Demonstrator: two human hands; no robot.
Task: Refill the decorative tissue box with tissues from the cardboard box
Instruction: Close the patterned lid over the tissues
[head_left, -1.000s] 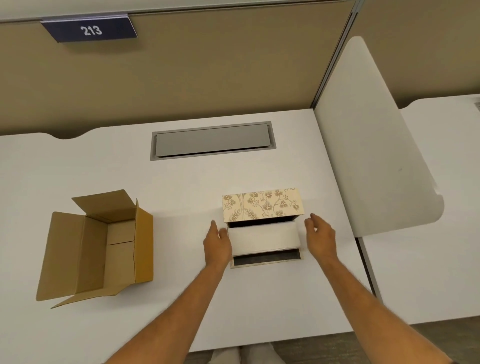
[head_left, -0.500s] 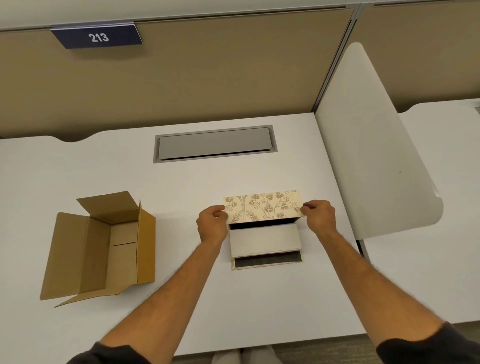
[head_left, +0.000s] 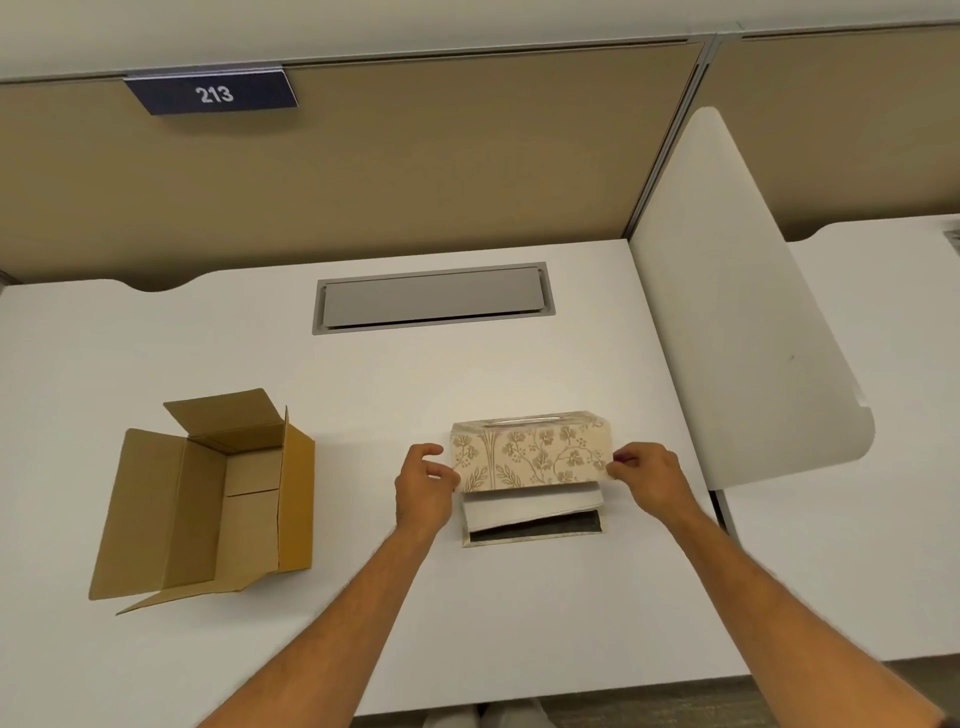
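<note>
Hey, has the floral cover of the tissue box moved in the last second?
Yes. The floral cover has tipped forward over the tissue stack, hiding more of it, while the base tray stays put on the desk.

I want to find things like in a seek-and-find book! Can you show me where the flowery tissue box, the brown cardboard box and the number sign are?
flowery tissue box (head_left: 530, 457), head view, on its patterned front side.
brown cardboard box (head_left: 208, 499), head view, on its inside wall.
number sign (head_left: 214, 94), head view, on the digits 213.
</note>
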